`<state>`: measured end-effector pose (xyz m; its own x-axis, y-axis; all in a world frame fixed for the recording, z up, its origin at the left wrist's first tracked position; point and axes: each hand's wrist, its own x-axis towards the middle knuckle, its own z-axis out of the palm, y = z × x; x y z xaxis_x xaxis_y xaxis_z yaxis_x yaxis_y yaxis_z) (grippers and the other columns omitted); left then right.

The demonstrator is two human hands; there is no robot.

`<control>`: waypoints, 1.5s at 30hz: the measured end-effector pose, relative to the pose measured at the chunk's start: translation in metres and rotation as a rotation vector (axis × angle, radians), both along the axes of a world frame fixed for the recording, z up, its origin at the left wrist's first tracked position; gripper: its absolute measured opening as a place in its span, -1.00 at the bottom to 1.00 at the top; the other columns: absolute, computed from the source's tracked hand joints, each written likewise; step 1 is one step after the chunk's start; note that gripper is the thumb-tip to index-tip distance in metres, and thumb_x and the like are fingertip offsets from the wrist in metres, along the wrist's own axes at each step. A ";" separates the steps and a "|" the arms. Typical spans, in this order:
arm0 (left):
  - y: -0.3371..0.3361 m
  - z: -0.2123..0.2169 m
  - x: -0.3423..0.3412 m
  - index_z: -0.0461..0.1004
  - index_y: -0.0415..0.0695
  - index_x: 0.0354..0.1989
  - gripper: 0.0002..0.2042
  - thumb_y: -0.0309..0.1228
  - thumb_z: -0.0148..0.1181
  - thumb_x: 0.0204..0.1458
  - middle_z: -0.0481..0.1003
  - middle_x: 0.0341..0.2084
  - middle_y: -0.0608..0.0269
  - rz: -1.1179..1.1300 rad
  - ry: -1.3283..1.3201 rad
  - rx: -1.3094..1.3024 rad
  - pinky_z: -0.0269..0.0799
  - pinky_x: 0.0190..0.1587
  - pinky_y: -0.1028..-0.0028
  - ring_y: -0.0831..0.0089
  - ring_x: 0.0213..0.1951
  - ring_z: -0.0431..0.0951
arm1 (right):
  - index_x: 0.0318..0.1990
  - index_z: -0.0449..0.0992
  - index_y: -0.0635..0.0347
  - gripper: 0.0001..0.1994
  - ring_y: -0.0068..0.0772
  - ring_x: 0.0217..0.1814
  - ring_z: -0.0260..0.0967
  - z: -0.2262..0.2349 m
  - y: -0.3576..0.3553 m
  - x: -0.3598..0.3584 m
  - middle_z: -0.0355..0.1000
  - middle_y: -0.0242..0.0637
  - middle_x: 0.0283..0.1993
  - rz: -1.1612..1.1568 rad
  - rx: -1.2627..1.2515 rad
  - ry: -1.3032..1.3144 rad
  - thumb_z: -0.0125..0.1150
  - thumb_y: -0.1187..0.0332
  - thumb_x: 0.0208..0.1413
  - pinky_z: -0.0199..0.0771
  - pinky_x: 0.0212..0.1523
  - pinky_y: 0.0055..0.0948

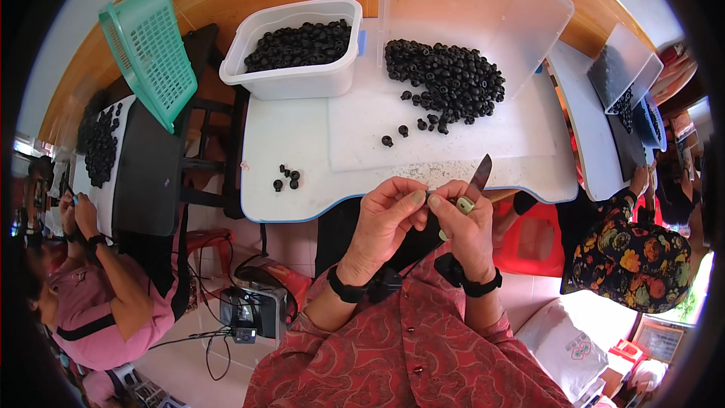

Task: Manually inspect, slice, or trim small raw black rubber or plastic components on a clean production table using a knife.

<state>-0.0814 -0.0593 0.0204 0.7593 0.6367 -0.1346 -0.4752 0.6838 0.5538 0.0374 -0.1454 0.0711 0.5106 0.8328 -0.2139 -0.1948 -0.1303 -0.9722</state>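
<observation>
On the worktop (302, 143): tub (293, 49) of beads at back left, bead heap (445, 79) to its right, four loose beads (287, 178) near the front edge; left of the worktop, a tilted basket (147, 53); both hands at the front edge, knife (479, 175) rising from the right one

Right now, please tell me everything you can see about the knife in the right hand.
The knife is small, with a dark, pointed blade that looks like metal. The blade sticks up and tilts a little to the right, above the near edge of the white table. Its pale green handle shows between the fingers of the right hand, which grips it. The left hand meets the right one just beside it.
</observation>
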 end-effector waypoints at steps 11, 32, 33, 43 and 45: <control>0.005 -0.006 0.000 0.47 -0.25 -0.17 -0.87 -0.48 0.09 0.18 0.52 -0.42 0.17 -0.077 -0.129 -0.253 0.41 -0.40 0.53 0.52 -0.47 0.48 | -0.25 0.48 0.28 -0.92 -0.82 -0.67 0.03 -0.012 0.002 -0.004 0.35 -0.52 -0.53 -0.112 0.044 0.058 0.10 0.49 0.17 -0.04 -0.65 -0.74; -0.001 -0.007 -0.001 0.45 -0.23 -0.15 -0.88 -0.53 0.08 0.16 0.50 -0.36 0.20 -0.002 -0.159 -0.266 0.43 -0.34 0.50 0.49 -0.39 0.49 | -0.03 0.49 0.12 -0.62 -0.23 -0.43 0.44 -0.025 0.009 -0.015 0.32 -0.25 -0.32 -0.034 -0.087 -1.282 0.18 0.57 -0.09 0.42 -0.48 -0.30; -0.001 -0.007 -0.001 0.45 -0.23 -0.15 -0.87 -0.52 0.09 0.16 0.50 -0.38 0.22 -0.003 -0.161 -0.261 0.43 -0.34 0.51 0.49 -0.39 0.49 | -0.03 0.49 0.12 -0.62 -0.23 -0.43 0.44 -0.024 0.009 -0.015 0.32 -0.25 -0.32 -0.034 -0.086 -1.282 0.18 0.57 -0.09 0.42 -0.48 -0.30; -0.003 -0.006 0.000 0.45 -0.26 -0.14 -0.86 -0.49 0.05 0.18 0.44 -0.44 0.25 -0.012 -0.129 -0.242 0.37 -0.37 0.53 0.50 -0.41 0.42 | -0.03 0.50 0.13 -0.62 -0.24 -0.44 0.45 -0.027 0.010 -0.013 0.33 -0.25 -0.32 -0.059 -0.103 -1.324 0.20 0.55 -0.09 0.42 -0.51 -0.31; -0.003 -0.004 0.000 0.45 -0.26 -0.14 -0.86 -0.50 0.05 0.18 0.44 -0.44 0.25 -0.003 -0.117 -0.241 0.36 -0.38 0.53 0.50 -0.41 0.41 | -0.03 0.50 0.13 -0.62 -0.25 -0.45 0.45 -0.027 0.010 -0.013 0.33 -0.25 -0.32 -0.055 -0.102 -1.321 0.20 0.55 -0.09 0.42 -0.51 -0.31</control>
<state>-0.0818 -0.0624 0.0163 0.7807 0.5944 -0.1926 -0.5241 0.7908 0.3162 0.0243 -0.1355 0.0438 0.4140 0.8146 0.4063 0.8764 -0.2361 -0.4198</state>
